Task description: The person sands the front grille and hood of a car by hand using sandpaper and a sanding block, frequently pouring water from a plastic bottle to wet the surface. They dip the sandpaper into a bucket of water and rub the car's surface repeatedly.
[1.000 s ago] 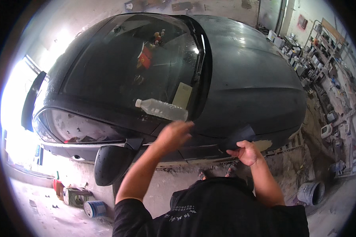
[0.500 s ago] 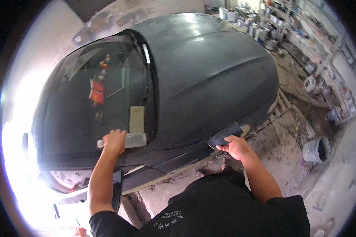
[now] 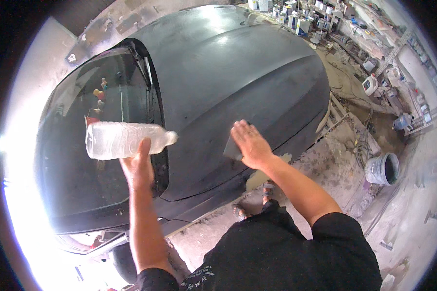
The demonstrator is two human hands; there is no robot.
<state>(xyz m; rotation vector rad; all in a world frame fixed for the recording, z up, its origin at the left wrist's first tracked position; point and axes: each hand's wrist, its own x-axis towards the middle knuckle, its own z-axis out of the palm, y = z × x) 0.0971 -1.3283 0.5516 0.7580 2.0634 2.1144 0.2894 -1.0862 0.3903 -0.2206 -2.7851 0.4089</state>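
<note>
My left hand (image 3: 138, 167) is closed round a clear plastic bottle (image 3: 119, 140), lifted above the windshield (image 3: 78, 182). The bottle lies sideways in the air, its neck toward the right. On the near side of the dull black car hood (image 3: 199, 82), my right hand (image 3: 252, 148) presses with its fingers straight and close together. Under that hand is a dark grey sheet of sandpaper (image 3: 232, 150), one corner of it sticking out at the left. The palm hides the rest of the sheet.
A grey bucket (image 3: 376, 169) stands on the floor at the right. Shelves (image 3: 397, 51) with cans and bottles line the far right wall. A white jug (image 3: 370, 84) sits near them. My feet in sandals (image 3: 238, 211) are beside the car's near side.
My left hand has raised the bottle off the windshield's lower edge. My right hand has moved left onto the hood with the sandpaper, turning palm down. The view has shifted a little.
</note>
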